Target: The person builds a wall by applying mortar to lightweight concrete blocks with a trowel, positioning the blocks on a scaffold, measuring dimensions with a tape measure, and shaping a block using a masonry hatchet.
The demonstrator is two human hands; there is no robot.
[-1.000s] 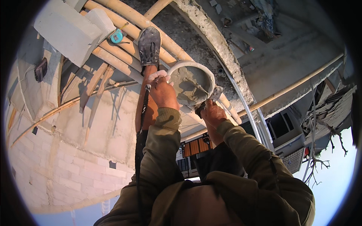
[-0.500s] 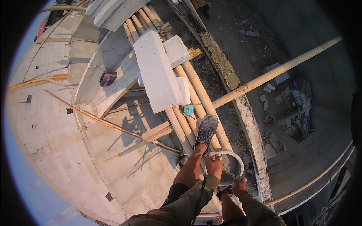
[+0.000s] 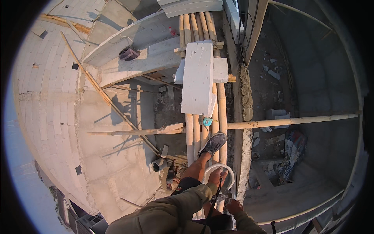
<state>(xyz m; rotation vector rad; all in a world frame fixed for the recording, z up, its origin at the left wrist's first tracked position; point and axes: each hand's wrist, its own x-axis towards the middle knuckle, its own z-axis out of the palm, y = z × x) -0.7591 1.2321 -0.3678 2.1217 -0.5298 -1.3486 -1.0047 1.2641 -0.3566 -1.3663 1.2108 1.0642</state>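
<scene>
A round, pale bucket (image 3: 230, 180) stands on the bamboo poles beside my legs. My left hand (image 3: 216, 176) is closed on its rim, with the fingers over the edge. Just below the bucket, to the right, my right hand (image 3: 234, 206) is closed; what it holds, if anything, cannot be made out. One dark shoe (image 3: 213, 144) of mine is planted on the poles ahead of the bucket. Farther forward, a turquoise tape measure (image 3: 207, 121) lies by the near end of a large white block (image 3: 198, 78), which rests on other white blocks.
Bamboo poles (image 3: 222, 105) form a narrow raised walkway, crossed by a long pole (image 3: 292, 121). A rough wall top (image 3: 245, 156) runs along its right side. More white slabs (image 3: 191, 8) are stacked at the far end. A dark bag (image 3: 129, 54) sits on a ledge at left.
My view has turned and shifted, so the walkway now runs nearly straight ahead. My right hand has come off the bucket's right rim and dropped below it; my left hand stays on the rim.
</scene>
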